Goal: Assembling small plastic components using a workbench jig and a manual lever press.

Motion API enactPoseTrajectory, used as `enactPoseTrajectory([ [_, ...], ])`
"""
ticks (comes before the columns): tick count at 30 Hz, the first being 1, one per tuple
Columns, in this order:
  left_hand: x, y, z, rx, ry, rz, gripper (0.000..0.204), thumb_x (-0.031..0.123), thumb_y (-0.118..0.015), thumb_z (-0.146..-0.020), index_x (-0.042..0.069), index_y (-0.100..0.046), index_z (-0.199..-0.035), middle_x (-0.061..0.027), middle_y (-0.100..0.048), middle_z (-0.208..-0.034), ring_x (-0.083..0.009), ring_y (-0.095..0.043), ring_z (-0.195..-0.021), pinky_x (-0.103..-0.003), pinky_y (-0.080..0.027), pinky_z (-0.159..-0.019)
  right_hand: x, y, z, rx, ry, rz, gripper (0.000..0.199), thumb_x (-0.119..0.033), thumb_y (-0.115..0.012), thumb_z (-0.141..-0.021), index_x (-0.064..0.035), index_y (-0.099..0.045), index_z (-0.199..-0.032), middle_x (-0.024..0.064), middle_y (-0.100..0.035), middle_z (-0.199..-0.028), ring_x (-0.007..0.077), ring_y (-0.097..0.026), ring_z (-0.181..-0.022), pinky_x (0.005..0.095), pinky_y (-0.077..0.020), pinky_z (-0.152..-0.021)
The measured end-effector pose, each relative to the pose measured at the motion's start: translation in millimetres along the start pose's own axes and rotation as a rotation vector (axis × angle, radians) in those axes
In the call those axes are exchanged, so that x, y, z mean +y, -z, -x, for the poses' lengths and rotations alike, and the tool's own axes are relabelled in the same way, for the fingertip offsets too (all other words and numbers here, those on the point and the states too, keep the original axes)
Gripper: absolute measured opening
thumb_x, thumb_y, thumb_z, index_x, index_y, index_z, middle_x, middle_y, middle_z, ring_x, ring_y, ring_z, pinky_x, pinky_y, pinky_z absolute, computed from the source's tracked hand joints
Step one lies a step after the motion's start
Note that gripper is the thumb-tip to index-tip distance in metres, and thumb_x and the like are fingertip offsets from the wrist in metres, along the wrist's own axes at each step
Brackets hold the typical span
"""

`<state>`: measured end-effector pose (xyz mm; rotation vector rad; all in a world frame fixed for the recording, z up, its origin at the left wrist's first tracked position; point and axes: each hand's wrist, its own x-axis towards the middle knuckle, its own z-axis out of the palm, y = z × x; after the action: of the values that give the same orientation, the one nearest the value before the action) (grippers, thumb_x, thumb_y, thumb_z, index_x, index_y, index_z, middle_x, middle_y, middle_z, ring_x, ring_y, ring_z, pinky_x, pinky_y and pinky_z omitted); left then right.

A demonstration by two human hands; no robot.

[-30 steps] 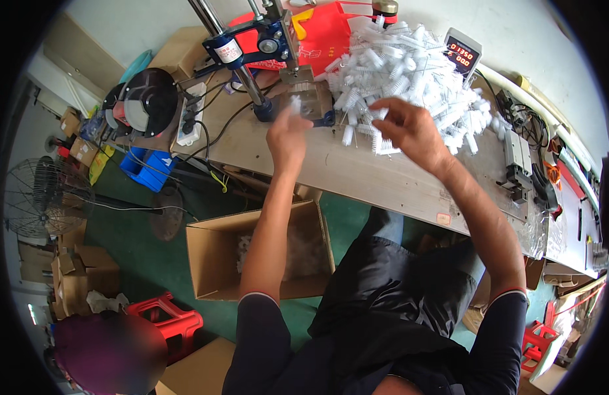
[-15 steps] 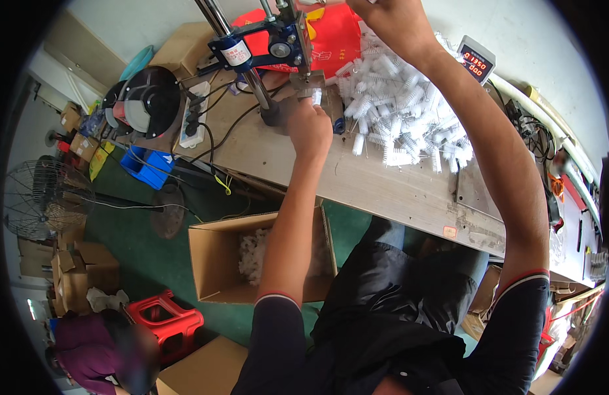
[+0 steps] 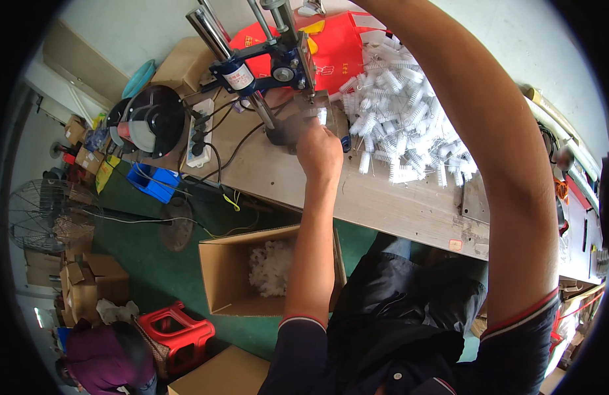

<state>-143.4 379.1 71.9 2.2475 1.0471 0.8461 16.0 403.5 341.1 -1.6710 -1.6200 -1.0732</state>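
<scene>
My left hand (image 3: 319,150) is closed at the base of a blue bench press (image 3: 284,74) with steel columns. Its fingers pinch a small white brush (image 3: 322,116), which sits just under the press's tool; the fingertips are partly hidden. My right forearm reaches up past the top edge, so the right hand itself is out of the picture. To the right of the press, a large heap of small white brushes (image 3: 396,125) with wire ends covers part of the wooden bench (image 3: 383,204).
A red bag (image 3: 337,62) lies behind the press. Cables run from a white power strip (image 3: 199,135) on the left. Below the bench stands an open cardboard box (image 3: 225,276) with white pieces inside. A red stool (image 3: 179,332), a fan (image 3: 51,217) and another person (image 3: 110,355) are at left.
My right hand has gone up out of view, and that arm now hides the digital display. The left hand stays at the press with the brush. The whole view has shifted slightly.
</scene>
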Motion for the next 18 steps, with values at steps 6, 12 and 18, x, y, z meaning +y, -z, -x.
enactPoseTrajectory([
  [6, -5, 10, 1, 0.007, 0.046, -0.027, 0.027, 0.009, -0.055, -0.095, -0.005, -0.071, -0.113, -0.031, -0.071, -0.098, -0.0476, -0.069, -0.098, -0.05, -0.054, -0.088, -20, 32, 12, -0.204, 0.002, 0.39, 0.022, -0.025, -0.066, -0.093, -0.0064, -0.077, -0.099, 0.0125, -0.068, -0.114, 0.0297, -0.059, -0.113, 0.0435, -0.0493, -0.097],
  [12, 4, -1, 0, -0.015, 0.033, -0.003, 0.029, 0.01, -0.055, -0.097, -0.007, -0.07, -0.115, -0.0306, -0.071, -0.101, -0.0462, -0.069, -0.099, -0.049, -0.054, -0.089, 41, 48, 96, -0.345, -0.146, 0.451, 0.039, -0.037, -0.057, -0.101, -0.0073, -0.077, -0.086, 0.0153, -0.073, -0.092, 0.0332, -0.066, -0.094, 0.0466, -0.0496, -0.085],
  [18, -5, 7, 4, -0.007, 0.072, 0.0, 0.032, 0.011, -0.055, -0.097, -0.009, -0.069, -0.119, -0.0316, -0.071, -0.104, -0.045, -0.069, -0.102, -0.047, -0.054, -0.09, 48, 12, 171, -0.507, -0.141, 0.215, 0.038, -0.038, -0.051, -0.105, -0.0086, -0.076, -0.102, 0.0253, -0.073, -0.102, 0.0455, -0.063, -0.111, 0.0485, -0.0486, -0.1],
])
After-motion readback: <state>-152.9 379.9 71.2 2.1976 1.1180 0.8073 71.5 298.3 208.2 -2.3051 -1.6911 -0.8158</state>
